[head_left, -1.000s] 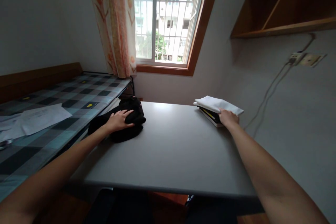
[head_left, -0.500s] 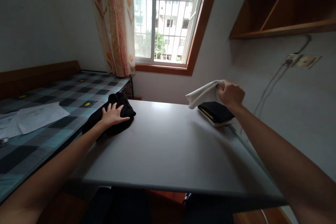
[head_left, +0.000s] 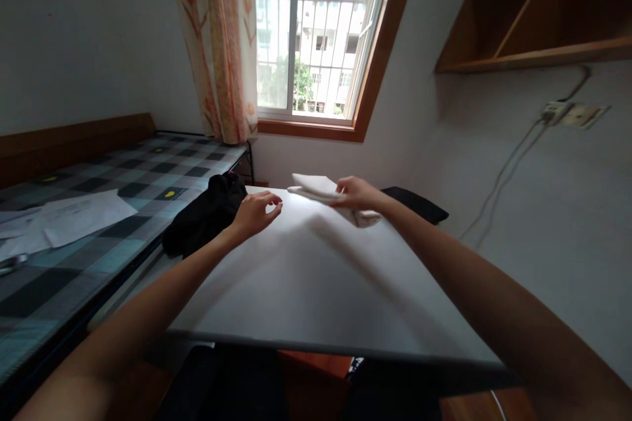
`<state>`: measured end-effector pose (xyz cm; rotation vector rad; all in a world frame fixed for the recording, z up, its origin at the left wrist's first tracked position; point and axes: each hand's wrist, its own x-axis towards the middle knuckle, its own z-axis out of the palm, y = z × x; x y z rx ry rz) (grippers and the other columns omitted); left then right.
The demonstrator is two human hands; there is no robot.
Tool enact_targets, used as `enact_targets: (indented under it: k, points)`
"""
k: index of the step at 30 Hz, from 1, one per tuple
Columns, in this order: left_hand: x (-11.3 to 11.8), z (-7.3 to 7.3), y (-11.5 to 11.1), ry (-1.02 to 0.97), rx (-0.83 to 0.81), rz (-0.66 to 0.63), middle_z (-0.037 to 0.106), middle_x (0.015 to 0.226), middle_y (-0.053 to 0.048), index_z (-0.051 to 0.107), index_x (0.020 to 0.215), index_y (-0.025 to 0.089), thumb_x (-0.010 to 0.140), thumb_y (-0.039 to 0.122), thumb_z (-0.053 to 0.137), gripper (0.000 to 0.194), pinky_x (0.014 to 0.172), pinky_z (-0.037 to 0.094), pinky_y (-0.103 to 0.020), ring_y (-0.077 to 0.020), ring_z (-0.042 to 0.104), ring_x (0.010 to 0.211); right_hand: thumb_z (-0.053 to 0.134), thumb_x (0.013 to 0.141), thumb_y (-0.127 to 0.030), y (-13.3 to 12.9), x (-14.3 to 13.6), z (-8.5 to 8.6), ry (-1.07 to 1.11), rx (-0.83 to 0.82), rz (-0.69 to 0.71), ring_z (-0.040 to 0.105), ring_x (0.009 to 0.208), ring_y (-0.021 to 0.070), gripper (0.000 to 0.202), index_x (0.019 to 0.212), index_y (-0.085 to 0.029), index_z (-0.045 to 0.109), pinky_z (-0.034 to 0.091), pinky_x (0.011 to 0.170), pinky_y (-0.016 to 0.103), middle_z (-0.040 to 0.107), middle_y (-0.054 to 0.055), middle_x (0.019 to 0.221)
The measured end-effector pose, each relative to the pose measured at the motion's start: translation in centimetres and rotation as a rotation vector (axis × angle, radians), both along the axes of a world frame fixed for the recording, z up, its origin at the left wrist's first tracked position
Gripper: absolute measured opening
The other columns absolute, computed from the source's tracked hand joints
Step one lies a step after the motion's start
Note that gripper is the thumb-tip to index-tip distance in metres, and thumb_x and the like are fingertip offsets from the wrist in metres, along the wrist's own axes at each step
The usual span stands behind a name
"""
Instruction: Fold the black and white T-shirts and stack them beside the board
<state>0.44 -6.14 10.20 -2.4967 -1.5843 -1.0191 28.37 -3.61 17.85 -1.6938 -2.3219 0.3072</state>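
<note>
My right hand (head_left: pixel 359 193) is closed on a folded white cloth (head_left: pixel 314 187), held above the far part of the white table (head_left: pixel 296 289). One end of the cloth points left, and a lower fold hangs beneath my fingers. My left hand (head_left: pixel 255 213) hovers over the table's left side, fingers loosely curled and apart from the thumb, with nothing between them. Just left of it lies a bunched black cloth item (head_left: pixel 207 214), partly hidden by my left hand and forearm. Behind my right wrist, a flat black item (head_left: pixel 417 204) rests near the table's right edge, partly covered.
A bed with a checked sheet (head_left: pixel 108 177) runs along the left, with loose papers (head_left: pixel 69 220) on it. Ahead are a curtain (head_left: pixel 224 46) and a barred window (head_left: pixel 320 46). A wooden shelf (head_left: pixel 533 62) and a wall socket with cables (head_left: pixel 557 112) are on the right.
My right hand has moved left with the white cloth, away from the black item at the right. My left hand has lifted off the black cloth item and moved right.
</note>
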Motion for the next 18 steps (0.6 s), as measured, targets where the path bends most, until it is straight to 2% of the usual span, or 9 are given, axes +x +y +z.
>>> enact_targets:
  k: [2,4,7,9,11,14,16,18]
  points:
    - [0.4,-0.8,-0.1,-0.006,-0.019,-0.034,0.07,0.09,-0.004,0.071,0.092,0.022,0.089,0.037,0.049,0.026,0.08,0.046,-0.031,-0.0193,0.065,0.082,0.081,0.063,-0.04,-0.5,-1.1,-2.3,-0.075,-0.202,0.141,0.054,0.067,0.0151,0.033,0.08,-0.019,0.063,0.036,0.056,0.024,0.062,0.001,0.073]
    - [0.9,-1.7,-0.3,-0.019,-0.043,-0.111,0.069,0.088,-0.004,0.07,0.09,0.021,0.09,0.037,0.049,0.026,0.077,0.047,-0.03,-0.0183,0.064,0.079,0.08,0.062,-0.042,-1.0,-1.8,-4.3,-0.066,-0.308,0.26,0.051,0.064,0.0129,0.032,0.073,-0.018,0.062,0.035,0.055,0.023,0.06,0.0,0.071]
    - [2.0,-3.1,-0.8,-0.034,-0.039,-0.275,0.067,0.092,-0.005,0.07,0.092,0.021,0.093,0.037,0.048,0.028,0.081,0.048,-0.03,-0.0183,0.063,0.085,0.07,0.069,-0.053,-1.4,-1.9,-5.3,0.059,-0.355,0.328,0.045,0.059,0.0103,0.038,0.066,-0.017,0.059,0.032,0.052,0.023,0.054,-0.002,0.063]
    - [3.0,-3.9,-1.1,-0.041,0.024,-0.336,0.066,0.099,-0.007,0.069,0.099,0.021,0.094,0.039,0.048,0.028,0.087,0.047,-0.034,-0.0199,0.061,0.092,0.063,0.071,-0.062,-1.4,-1.5,-4.8,0.194,-0.312,0.279,0.042,0.057,0.0098,0.046,0.065,-0.016,0.058,0.03,0.051,0.022,0.051,-0.003,0.059]
    - [4.0,-4.5,-1.6,-0.061,0.092,-0.321,0.063,0.108,-0.009,0.066,0.109,0.021,0.095,0.041,0.047,0.031,0.093,0.044,-0.039,-0.0222,0.059,0.101,0.062,0.068,-0.068,-1.2,-0.8,-3.7,0.367,-0.223,0.183,0.042,0.057,0.0099,0.052,0.067,-0.016,0.059,0.031,0.05,0.022,0.052,-0.002,0.06]
    - [5.2,-5.5,-2.1,-0.054,0.078,-0.323,0.058,0.123,-0.011,0.057,0.127,0.024,0.096,0.042,0.045,0.038,0.1,0.04,-0.043,-0.0245,0.053,0.116,0.059,0.069,-0.069,-0.6,1.5,-2.1,0.59,-0.094,0.039,0.047,0.058,0.0109,0.054,0.073,-0.016,0.06,0.036,0.051,0.023,0.056,0.0,0.064]
    - [5.5,-6.4,-2.3,0.029,-0.015,-0.386,0.052,0.134,-0.01,0.051,0.134,0.027,0.095,0.044,0.047,0.043,0.104,0.037,-0.045,-0.0257,0.049,0.125,0.055,0.075,-0.063,-0.1,3.9,-1.5,0.589,-0.045,-0.04,0.05,0.058,0.0119,0.048,0.076,-0.016,0.061,0.038,0.052,0.023,0.059,0.001,0.066]
    - [5.5,-7.6,-2.3,0.143,-0.126,-0.428,0.048,0.14,-0.01,0.048,0.137,0.029,0.091,0.048,0.053,0.051,0.106,0.035,-0.046,-0.0274,0.047,0.127,0.054,0.08,-0.052,0.2,6.7,-1.7,0.381,-0.021,-0.161,0.055,0.061,0.0139,0.037,0.076,-0.016,0.063,0.04,0.054,0.023,0.062,0.003,0.067]
